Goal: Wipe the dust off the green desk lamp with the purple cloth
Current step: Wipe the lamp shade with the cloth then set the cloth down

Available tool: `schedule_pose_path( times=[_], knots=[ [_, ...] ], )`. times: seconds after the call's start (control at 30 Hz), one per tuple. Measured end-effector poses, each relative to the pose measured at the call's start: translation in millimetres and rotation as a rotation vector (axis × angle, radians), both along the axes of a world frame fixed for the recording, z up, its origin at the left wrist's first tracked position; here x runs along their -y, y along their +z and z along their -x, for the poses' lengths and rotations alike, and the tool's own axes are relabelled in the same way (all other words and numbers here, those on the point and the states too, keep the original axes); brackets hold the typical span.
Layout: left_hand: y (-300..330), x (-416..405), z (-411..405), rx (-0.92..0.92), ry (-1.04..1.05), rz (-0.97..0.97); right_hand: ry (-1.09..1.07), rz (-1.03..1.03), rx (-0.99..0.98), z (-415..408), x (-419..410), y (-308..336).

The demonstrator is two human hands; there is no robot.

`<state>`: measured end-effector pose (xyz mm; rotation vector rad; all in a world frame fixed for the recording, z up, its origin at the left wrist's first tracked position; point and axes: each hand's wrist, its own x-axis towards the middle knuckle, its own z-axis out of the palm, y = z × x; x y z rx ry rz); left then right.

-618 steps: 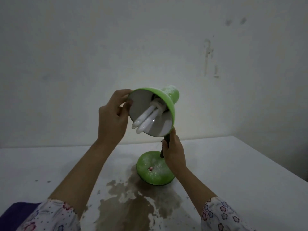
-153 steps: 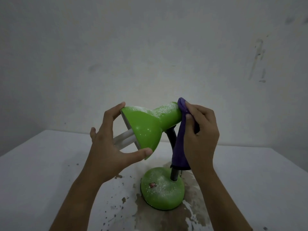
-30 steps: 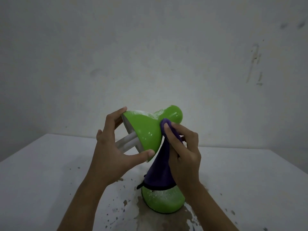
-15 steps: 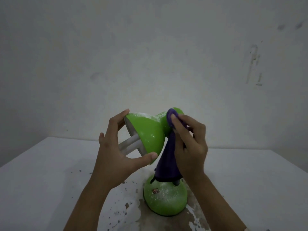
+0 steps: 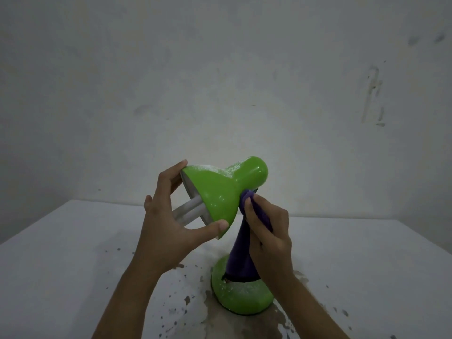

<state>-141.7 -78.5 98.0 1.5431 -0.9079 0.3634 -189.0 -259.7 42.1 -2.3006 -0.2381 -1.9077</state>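
The green desk lamp stands on the white table, its shade tilted to the left with white bulb tubes sticking out. White dust lies along the top of the shade and neck and on the round base. My left hand grips the shade's rim, fingers on top, thumb at the lower edge. My right hand holds the purple cloth bunched at the fingertips and presses it against the underside of the shade near the neck. The cloth hangs down over the base and hides the stem.
The white table has worn, brown flaked patches around and in front of the lamp base. A stained pale wall rises close behind the table.
My right hand has slid the cloth down from the top of the lamp's neck to the shade's underside. The neck knob now shows. My left hand keeps its grip on the rim.
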Motion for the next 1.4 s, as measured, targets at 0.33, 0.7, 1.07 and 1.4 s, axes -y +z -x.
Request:
schedule_pose_path(
  times=[0.33, 0.7, 1.07, 1.4],
  knots=[
    [2, 1, 1, 0.012, 0.005, -0.016, -0.045, -0.122, 0.221, 18, 21, 26],
    [0, 1, 2, 0.021, -0.005, -0.009, 0.015, -0.163, 0.146, -7, -11, 29],
    [-2, 1, -2, 0.007, -0.036, 0.016, 0.299, -0.714, 0.01, 1, -9, 52],
    [0, 4, 2, 0.004, -0.035, 0.0, 0.153, -0.255, 0.153, 19, -9, 56]
  ],
)
